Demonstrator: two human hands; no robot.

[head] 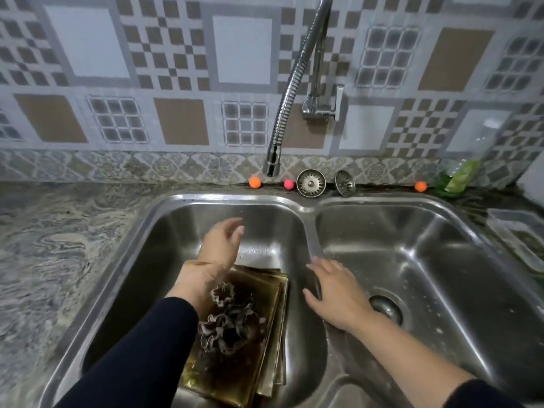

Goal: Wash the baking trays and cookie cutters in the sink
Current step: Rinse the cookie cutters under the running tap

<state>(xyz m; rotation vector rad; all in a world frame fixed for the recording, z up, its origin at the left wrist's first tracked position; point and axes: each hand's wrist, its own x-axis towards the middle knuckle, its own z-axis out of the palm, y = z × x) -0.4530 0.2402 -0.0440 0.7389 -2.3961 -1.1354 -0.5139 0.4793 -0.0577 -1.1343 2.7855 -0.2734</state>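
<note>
In the left basin of the double sink [309, 240], the stack of baking trays [259, 343] is sitting flat on the bottom, looks like 2 or 3 of them, pretty browned and greasy, with the cookie cutters [228, 325] piled on top: 1 small fluted one nearer the back and a tangle of bigger wavy ones in front of it. So everything's loaded in but, as far as I can tell, the actual washing hasn't started yet; no water is coming out of the faucet [272, 163] and I don't see any suds. The left hand [220, 245] hovers above the basin past the far edge of the trays, fingers loosely spread and holding nothing. The right hand [335, 293] is flat with fingers apart, resting on or just over the divider between the 2 basins, also holding nothing. My guess for the next move: get the water going, which means reaching up to the tap handle [338, 103] on the wall, and the flexible spout already hangs roughly over the left basin so it shouldn't need much aiming. Then grab soap; there's a green bottle [459, 178] at the back right of the desk [59, 245] that's probably dish liquid, but the label is too blurry to read. No brand names or writing legible anywhere. Also 2 strainer plugs [311, 182] leaning against the wall.
</note>
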